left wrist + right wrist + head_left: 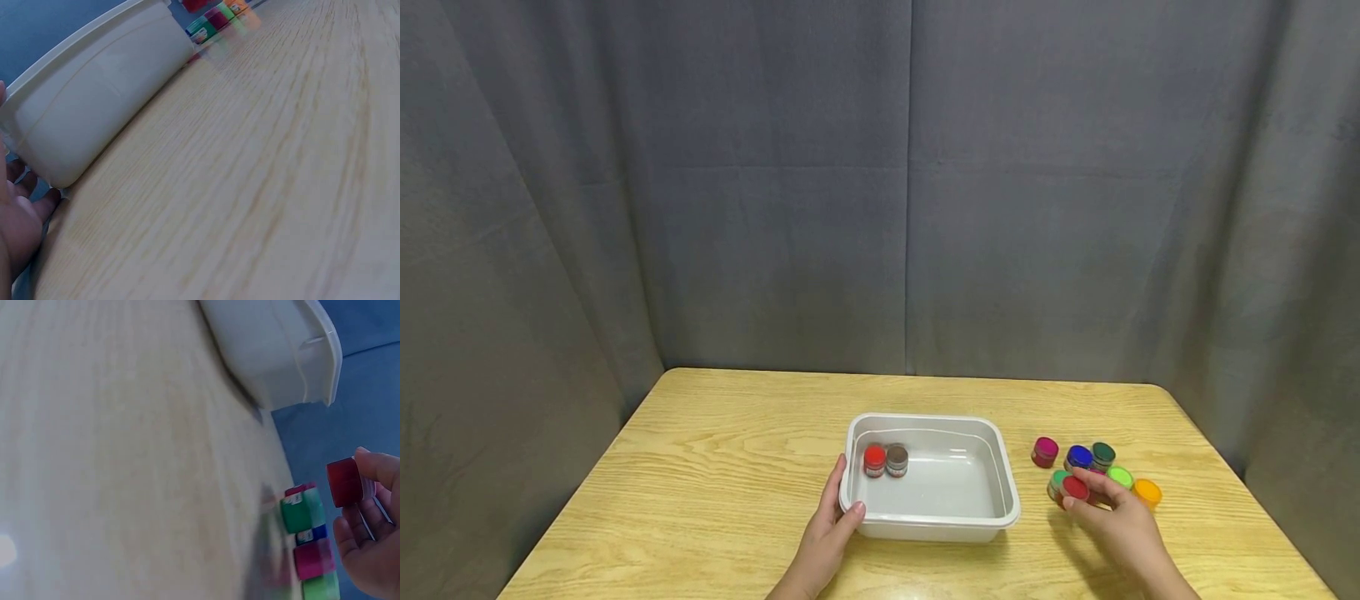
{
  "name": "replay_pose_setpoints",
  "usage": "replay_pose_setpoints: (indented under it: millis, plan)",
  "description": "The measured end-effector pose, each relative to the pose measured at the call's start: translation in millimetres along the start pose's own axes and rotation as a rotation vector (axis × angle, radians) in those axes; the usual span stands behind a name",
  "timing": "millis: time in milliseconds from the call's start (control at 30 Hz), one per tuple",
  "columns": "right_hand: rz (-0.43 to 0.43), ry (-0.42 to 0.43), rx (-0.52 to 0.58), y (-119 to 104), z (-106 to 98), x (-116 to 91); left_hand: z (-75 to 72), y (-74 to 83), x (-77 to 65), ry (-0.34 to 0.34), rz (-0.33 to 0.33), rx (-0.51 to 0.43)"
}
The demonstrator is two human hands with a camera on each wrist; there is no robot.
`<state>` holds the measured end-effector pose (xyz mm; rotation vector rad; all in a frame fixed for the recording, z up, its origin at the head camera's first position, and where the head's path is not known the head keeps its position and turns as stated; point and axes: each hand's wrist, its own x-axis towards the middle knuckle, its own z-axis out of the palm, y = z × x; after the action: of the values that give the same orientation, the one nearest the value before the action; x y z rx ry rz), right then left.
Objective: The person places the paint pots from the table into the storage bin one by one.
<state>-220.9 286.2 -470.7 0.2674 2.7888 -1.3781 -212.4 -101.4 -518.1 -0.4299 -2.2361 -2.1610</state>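
A white plastic tub (pixel 928 531) stands on the table, with a red-lidded paint jar (pixel 874 460) and a brown-lidded paint jar (pixel 897 460) side by side at its left. My left hand (pixel 824 533) grips the tub's left front corner, thumb over the rim and fingers along the outside wall. To the right of the tub, my right hand (pixel 1116 521) pinches a dark red paint jar (pixel 345 482) between thumb and fingers. The right wrist view shows that jar raised off the table, above the group of jars. A green-lidded jar (pixel 302 511) is close by it.
Several more jars sit at the right: a magenta one (pixel 1045 452), a blue one (pixel 1078 457), a dark green one (pixel 1103 454), a lime one (pixel 1121 477) and an orange one (pixel 1147 492). Grey curtains (pixel 775 208) hang behind the wooden table (pixel 700 500).
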Motion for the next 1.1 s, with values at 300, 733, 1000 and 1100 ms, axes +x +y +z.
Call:
replay_pose_setpoints:
  millis: [300,733,1000,1100]
  plan:
    - [-0.016,-0.032,0.131,-26,-3,2,0.1,0.2,0.3,-0.010,-0.004,-0.007]
    - [-0.102,-0.117,0.297,-58,1,10,0.5,-0.1,0.2,-0.007,-0.003,-0.012]
    - [-0.123,-0.096,0.282,-81,10,13,-0.5,-1.3,0.4,-0.021,0.002,-0.032]
    - [-0.134,-0.091,0.269,-87,16,15,-0.6,-1.3,0.2,-0.016,-0.003,-0.028]
